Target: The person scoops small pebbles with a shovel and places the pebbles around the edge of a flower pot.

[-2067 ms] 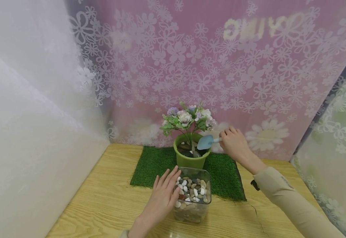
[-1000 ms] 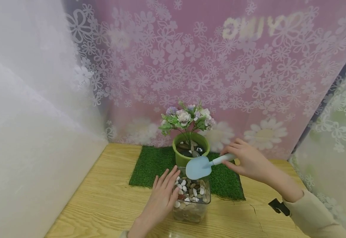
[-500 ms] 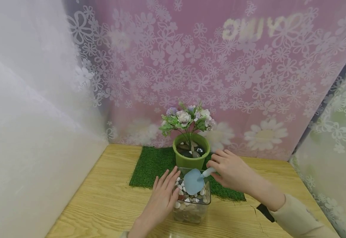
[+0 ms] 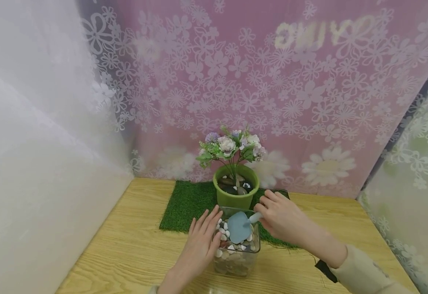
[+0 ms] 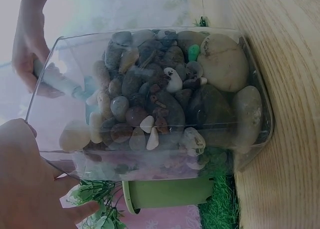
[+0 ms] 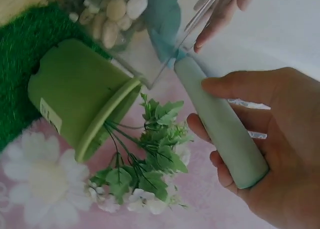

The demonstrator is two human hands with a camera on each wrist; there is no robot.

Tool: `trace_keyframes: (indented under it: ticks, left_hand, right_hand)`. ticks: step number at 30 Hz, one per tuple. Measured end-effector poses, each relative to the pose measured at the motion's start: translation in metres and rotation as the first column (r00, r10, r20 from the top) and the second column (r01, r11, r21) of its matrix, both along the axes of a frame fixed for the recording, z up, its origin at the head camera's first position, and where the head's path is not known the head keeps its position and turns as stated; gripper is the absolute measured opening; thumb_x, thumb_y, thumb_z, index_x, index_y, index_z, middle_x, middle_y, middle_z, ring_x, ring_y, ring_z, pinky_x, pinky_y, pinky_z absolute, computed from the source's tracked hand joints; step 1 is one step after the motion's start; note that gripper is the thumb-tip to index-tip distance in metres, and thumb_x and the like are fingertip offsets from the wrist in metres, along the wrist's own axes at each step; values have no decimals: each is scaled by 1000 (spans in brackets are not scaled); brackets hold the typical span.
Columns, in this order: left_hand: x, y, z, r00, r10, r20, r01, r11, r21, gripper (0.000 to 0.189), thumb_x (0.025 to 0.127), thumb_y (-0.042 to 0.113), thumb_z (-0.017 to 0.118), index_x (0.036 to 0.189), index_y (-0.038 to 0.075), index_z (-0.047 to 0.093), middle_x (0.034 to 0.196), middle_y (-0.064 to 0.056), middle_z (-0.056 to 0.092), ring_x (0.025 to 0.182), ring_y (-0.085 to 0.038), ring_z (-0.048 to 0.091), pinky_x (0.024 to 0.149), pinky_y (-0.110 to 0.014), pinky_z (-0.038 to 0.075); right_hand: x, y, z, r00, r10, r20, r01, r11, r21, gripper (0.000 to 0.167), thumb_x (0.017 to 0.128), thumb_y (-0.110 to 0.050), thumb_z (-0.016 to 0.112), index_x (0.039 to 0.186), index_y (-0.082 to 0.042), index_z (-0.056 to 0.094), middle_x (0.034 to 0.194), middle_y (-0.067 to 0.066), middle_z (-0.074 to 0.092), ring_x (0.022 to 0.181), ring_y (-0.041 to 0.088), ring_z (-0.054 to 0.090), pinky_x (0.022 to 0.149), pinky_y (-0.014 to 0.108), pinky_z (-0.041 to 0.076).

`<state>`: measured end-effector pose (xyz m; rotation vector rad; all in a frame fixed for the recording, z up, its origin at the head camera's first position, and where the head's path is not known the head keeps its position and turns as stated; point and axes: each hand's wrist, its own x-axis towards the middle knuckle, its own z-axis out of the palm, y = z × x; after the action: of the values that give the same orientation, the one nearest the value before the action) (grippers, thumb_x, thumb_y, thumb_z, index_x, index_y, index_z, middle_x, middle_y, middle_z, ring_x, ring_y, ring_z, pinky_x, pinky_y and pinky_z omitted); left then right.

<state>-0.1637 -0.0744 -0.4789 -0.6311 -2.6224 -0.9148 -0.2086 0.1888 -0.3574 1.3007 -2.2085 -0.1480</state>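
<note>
My right hand [image 4: 281, 214] grips the pale handle of a small blue trowel [image 4: 239, 228]. The trowel's blade is down among the pebbles [image 5: 145, 89] inside a clear, square-mouthed container [image 4: 236, 267]. In the right wrist view, thumb and fingers wrap the handle [image 6: 220, 124]. Against the container's left rim lies my left hand [image 4: 199, 241], its fingers straight and spread. Just behind the container stands a green flowerpot [image 4: 235, 201], with several stones inside. White and purple flowers [image 4: 232, 145] on green stems rise from it.
The pot stands on a green artificial-grass mat [image 4: 188, 208] on a wood-grain table [image 4: 125, 245]. A pink flowered curtain [image 4: 214, 81] hangs close behind. Pale sheeting [image 4: 52, 143] closes off the left side, and a flowered sheet [image 4: 420, 183] the right.
My right hand has brought the trowel from over the flowerpot back and down to the container, where its blade now sits in the pebbles. My left hand has stayed in place.
</note>
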Motion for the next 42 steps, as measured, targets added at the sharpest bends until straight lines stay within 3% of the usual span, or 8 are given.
trace_keyframes:
  ticks: [7, 12, 23, 30, 36, 42]
  left_hand:
    - [-1, 0, 0, 1000, -5, -28, 5, 1000, 3, 53, 109, 27, 45, 160, 19, 33, 168, 5, 23, 151, -34, 27, 114, -72, 21]
    - [0, 0, 1, 1000, 0, -32, 0, 1000, 11, 52, 109, 26, 45, 159, 17, 35, 168, 4, 24, 151, -35, 28, 114, -72, 21]
    - [-1, 1, 3, 1000, -5, -14, 5, 1000, 2, 52, 110, 29, 43, 160, 21, 33, 168, 2, 25, 151, -36, 27, 114, -72, 21]
    - [-1, 0, 1, 1000, -4, -4, 4, 1000, -8, 51, 110, 31, 41, 159, 18, 35, 168, 5, 23, 152, -32, 25, 115, -71, 20]
    - [0, -1, 1, 1000, -3, -6, 3, 1000, -12, 51, 110, 29, 41, 159, 19, 34, 168, 4, 23, 152, -33, 26, 115, -71, 19]
    - [-1, -1, 2, 1000, -10, 3, 10, 1000, -1, 51, 111, 33, 39, 160, 18, 35, 168, 3, 23, 152, -34, 25, 115, -71, 19]
  right_hand:
    - [-10, 13, -15, 997, 48, 63, -39, 990, -136, 30, 70, -14, 92, 91, -11, 72, 86, -1, 66, 78, 16, 43, 68, 32, 38]
    - [-14, 18, -22, 994, 73, 75, -60, 984, -169, 28, 72, -16, 90, 93, -11, 72, 88, -2, 67, 79, 15, 44, 68, 31, 39]
    - [-9, 14, -31, 965, -44, 260, 96, 976, -193, 20, 80, -19, 86, 95, -16, 73, 90, -7, 66, 79, 10, 41, 68, 28, 39]
    - [-3, 12, -32, 923, -103, 370, 193, 957, -217, 18, 83, -18, 84, 98, -16, 74, 92, -8, 68, 81, 10, 43, 66, 28, 42]
    - [-3, 10, -37, 907, -101, 409, 218, 943, -251, 19, 84, -18, 84, 99, -17, 74, 93, -7, 68, 80, 9, 41, 65, 27, 42]
    - [-4, 19, -38, 851, -88, 518, 274, 916, -295, 17, 84, -17, 83, 99, -22, 75, 89, -13, 65, 77, 6, 38, 64, 24, 37]
